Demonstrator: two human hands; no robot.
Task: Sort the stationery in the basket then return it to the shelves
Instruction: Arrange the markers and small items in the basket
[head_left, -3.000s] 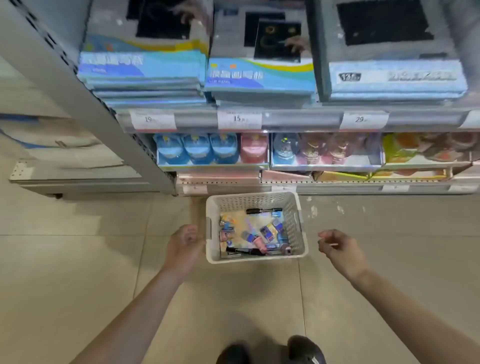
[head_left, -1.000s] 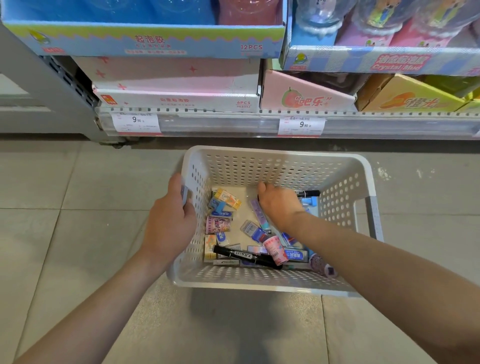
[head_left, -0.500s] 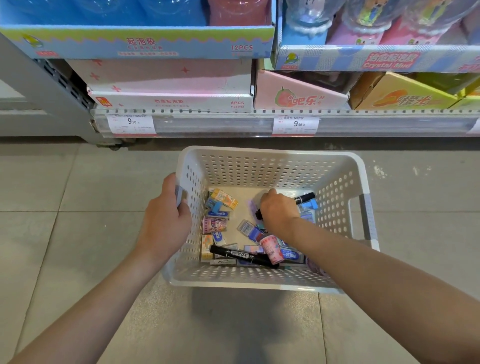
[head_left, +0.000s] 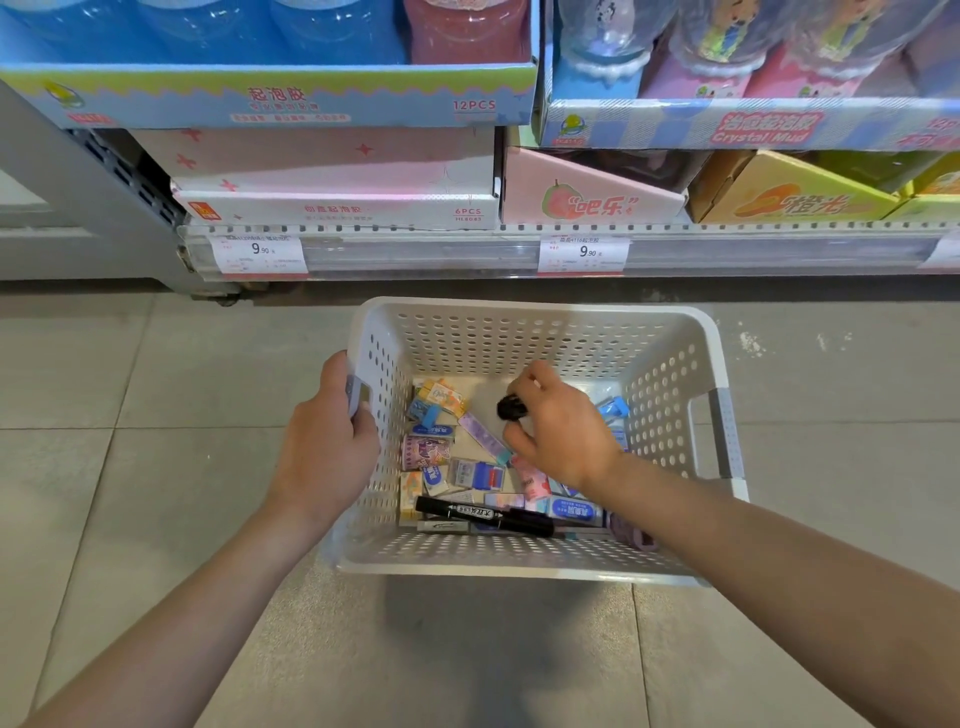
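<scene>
A white perforated plastic basket (head_left: 670, 395) sits on the tiled floor below the shelves. My left hand (head_left: 327, 447) grips its left handle. Inside the basket, my right hand (head_left: 563, 426) is closed around a black marker (head_left: 511, 407), whose dark end pokes out toward me between thumb and fingers. Another black marker (head_left: 483, 515) lies along the near wall. Around it lie several small boxed erasers (head_left: 477, 474), a pink tube (head_left: 531, 480) and an orange-yellow packet (head_left: 442, 397). My forearm covers some items at the right side.
The bottom shelf edge (head_left: 467, 254) runs across just behind the basket, with two 9.90 price tags (head_left: 258, 253). Pink boxes (head_left: 332, 179), a peach-print box (head_left: 587, 192) and an orange box (head_left: 789, 195) stand on it. Blue display trays of jars sit above.
My right hand has closed on the marker from the back of the basket and turned it so its end points at me. My left hand keeps hold of the handle.
</scene>
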